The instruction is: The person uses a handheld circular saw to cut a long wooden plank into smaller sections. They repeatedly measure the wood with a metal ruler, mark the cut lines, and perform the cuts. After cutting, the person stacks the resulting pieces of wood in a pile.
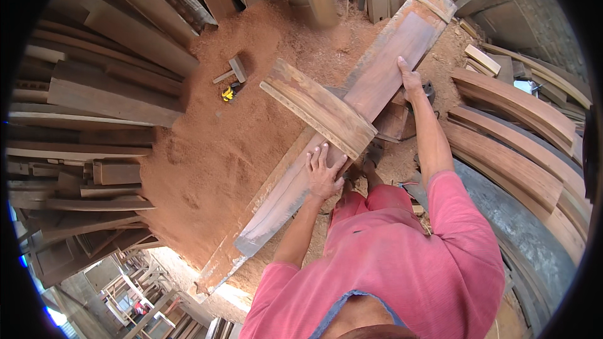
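Note:
A long worn plank (412, 44) lies diagonally, with a battened upper end and flaking edges. A shorter wooden board (317, 103) with a narrow strip along its edge lies crosswise on it. My left hand (323, 172) rests on the long plank just below the short board, fingers spread. My right hand (411, 81) grips the long plank's right edge higher up, thumb on top; its other fingers are mostly hidden underneath. Behind the plank, under my right hand, are another piece of wood (392, 119) and a dark object (429, 93) that I cannot make out.
Sawdust (195, 169) covers the floor, with a small yellow-and-black tool (228, 94) and a T-shaped wood piece (237, 70) on it. Boards (119, 100) lean all around on the left and back. Curved planks (509, 163) and a grey sheet (527, 245) are at right. My feet are beneath the plank.

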Tool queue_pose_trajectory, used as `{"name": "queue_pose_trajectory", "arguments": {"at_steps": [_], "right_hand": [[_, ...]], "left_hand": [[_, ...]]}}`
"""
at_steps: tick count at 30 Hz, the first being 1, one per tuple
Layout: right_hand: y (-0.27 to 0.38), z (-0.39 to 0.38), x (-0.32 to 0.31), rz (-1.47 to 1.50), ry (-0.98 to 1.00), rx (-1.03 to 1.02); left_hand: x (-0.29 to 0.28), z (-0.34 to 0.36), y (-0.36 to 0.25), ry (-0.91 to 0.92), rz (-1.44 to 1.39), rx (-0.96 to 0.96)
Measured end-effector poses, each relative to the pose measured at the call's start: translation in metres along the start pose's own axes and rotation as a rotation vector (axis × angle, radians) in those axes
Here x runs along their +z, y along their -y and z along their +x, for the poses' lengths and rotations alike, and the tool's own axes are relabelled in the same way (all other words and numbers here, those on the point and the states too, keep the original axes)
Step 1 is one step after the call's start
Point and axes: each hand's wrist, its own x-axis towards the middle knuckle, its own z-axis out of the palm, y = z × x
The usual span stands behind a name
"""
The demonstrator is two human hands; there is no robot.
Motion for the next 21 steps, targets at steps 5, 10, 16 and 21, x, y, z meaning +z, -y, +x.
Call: {"name": "queue_pose_trajectory", "arguments": {"at_steps": [5,10,16,21], "right_hand": [[-0.017,0.005,-0.017,-0.091,-0.053,-0.075],[-0.037,-0.079,-0.051,-0.092,-0.010,-0.086],[-0.165,-0.127,-0.111,-0.341,-0.221,-0.180],[-0.232,-0.215,-0.112,-0.704,-0.248,-0.051]], "left_hand": [[-0.003,0.002,-0.002,-0.014,-0.016,0.018],[-0.001,-0.001,0.001,-0.016,-0.005,0.016],[-0.001,0.000,0.001,-0.040,0.015,0.036],[-0.001,-0.001,0.002,-0.030,-0.003,0.022]]}}
